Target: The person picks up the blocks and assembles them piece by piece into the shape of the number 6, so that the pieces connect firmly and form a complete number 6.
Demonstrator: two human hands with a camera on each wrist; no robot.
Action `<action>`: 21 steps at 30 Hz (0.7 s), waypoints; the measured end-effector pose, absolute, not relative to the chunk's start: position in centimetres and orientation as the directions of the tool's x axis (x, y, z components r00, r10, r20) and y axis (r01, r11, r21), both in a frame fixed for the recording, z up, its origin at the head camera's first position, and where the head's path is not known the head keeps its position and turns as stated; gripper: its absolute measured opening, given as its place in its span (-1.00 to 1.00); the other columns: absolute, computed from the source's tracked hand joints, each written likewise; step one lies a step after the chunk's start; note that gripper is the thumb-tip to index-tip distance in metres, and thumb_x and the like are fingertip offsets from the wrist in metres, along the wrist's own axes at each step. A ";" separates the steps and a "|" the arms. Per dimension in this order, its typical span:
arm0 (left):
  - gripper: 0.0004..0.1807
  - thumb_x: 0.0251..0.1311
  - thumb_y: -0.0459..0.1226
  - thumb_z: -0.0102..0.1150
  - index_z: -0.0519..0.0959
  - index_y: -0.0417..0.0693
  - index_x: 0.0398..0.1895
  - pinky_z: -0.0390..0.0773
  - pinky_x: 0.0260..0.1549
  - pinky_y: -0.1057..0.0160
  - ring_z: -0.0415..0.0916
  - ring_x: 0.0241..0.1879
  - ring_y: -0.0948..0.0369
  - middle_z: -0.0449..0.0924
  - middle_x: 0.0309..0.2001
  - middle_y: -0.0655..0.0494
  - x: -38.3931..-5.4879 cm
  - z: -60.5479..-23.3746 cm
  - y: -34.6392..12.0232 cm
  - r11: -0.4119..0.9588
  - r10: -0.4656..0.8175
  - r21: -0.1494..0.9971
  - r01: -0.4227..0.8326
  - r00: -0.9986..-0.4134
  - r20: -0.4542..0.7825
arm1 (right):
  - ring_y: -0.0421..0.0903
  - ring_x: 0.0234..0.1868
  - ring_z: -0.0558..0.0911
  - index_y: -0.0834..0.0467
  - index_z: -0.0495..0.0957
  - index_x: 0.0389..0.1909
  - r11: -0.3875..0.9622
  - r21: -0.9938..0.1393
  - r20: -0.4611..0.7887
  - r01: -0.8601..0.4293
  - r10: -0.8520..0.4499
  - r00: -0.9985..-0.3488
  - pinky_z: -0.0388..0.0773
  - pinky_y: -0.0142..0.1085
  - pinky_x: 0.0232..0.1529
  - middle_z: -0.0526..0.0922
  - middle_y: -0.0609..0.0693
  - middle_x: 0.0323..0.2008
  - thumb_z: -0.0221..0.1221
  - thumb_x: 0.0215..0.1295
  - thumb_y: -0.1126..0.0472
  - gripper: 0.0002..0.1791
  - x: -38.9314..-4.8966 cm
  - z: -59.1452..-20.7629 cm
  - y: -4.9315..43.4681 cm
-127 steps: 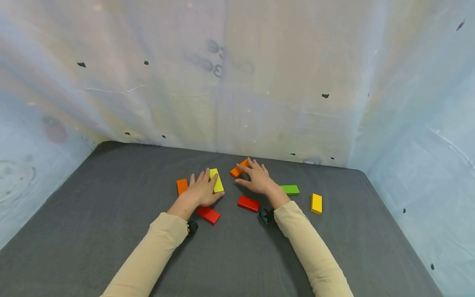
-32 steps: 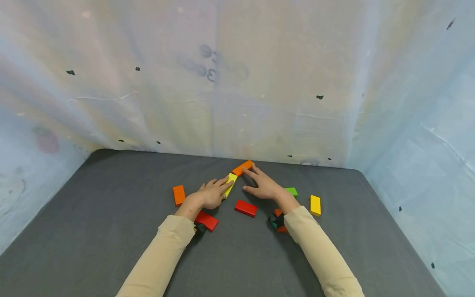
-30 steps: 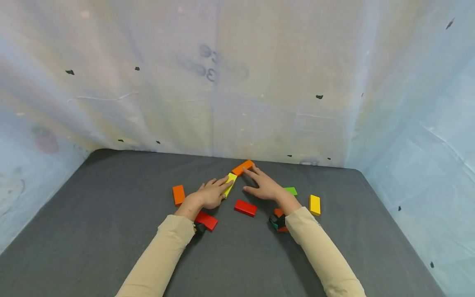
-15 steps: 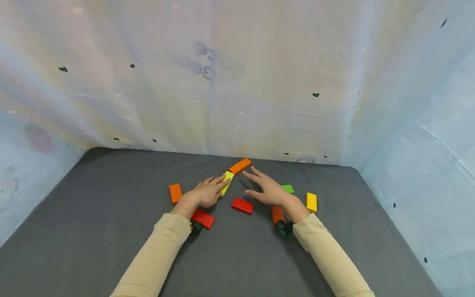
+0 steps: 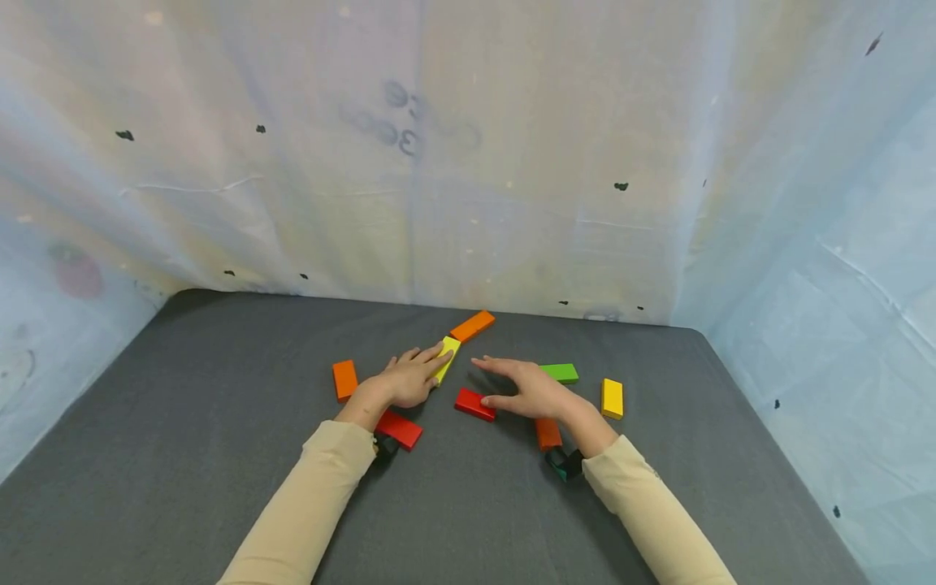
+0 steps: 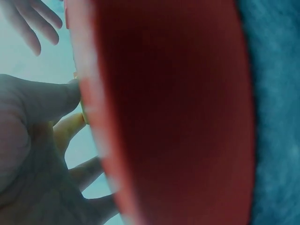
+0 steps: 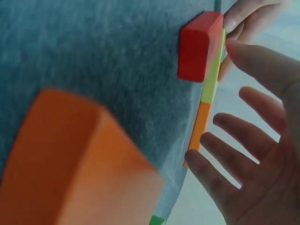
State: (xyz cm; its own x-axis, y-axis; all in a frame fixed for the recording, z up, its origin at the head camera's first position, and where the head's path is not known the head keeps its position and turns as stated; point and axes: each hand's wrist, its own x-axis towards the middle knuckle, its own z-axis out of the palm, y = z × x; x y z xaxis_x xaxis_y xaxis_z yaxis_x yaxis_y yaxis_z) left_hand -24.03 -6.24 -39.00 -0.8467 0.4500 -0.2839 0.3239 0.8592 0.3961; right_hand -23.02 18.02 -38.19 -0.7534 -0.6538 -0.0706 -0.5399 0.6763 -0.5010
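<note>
On the grey table, my left hand holds a yellow block between thumb and index finger. The block's far end meets the near end of an orange block, making a slanted line. Fingers spread, my right hand is off the table with nothing in it. Its thumb is over or beside a red block; contact cannot be told. Beneath the right wrist lies another orange block, partly hidden. In the left wrist view a blurred red block covers much of the left hand's work.
Behind the right hand is a green block; a deeper yellow block lies farther right. Beside the left wrist are an orange block and a red block. A pale sheet wall bounds the table's back and sides.
My left hand has moved the yellow block rightward against the far orange block, then stayed still. My right hand has left that orange block and come back toward the nearer red block.
</note>
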 end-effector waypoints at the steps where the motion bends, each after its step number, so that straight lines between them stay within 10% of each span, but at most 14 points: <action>1: -0.40 0.48 -0.19 -0.17 -0.01 0.14 0.53 -0.14 0.37 -0.30 -0.20 0.49 -0.16 -0.20 0.56 0.07 -24.0 -39.0 -6.2 0.858 0.450 0.400 0.323 -0.847 -0.282 | 0.08 0.42 0.27 0.05 0.22 0.44 0.673 -0.503 -0.068 -0.543 -0.657 -0.751 0.27 0.05 0.34 0.23 0.14 0.43 0.22 0.31 0.05 -0.29 -22.9 -38.2 18.0; 21: -0.39 0.49 -0.20 -0.18 -0.02 0.13 0.54 -0.16 0.36 -0.31 -0.22 0.50 -0.16 -0.21 0.56 0.08 -23.9 -39.0 -6.4 0.851 0.454 0.416 0.320 -0.847 -0.277 | 0.06 0.31 0.43 0.10 0.52 0.22 0.605 -0.522 0.012 -0.601 -0.700 -0.714 0.42 -0.03 0.23 0.42 0.13 0.31 0.25 0.27 0.15 -0.52 -21.4 -39.1 17.4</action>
State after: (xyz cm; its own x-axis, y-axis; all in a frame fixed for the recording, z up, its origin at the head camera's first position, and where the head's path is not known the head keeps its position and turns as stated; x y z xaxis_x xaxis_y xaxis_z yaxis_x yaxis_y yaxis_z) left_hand -23.90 -6.36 -39.03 -0.8467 0.4540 -0.2775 0.3202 0.8513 0.4156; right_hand -21.37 17.42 -39.09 -0.7144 -0.6996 0.0115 -0.6010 0.6050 -0.5223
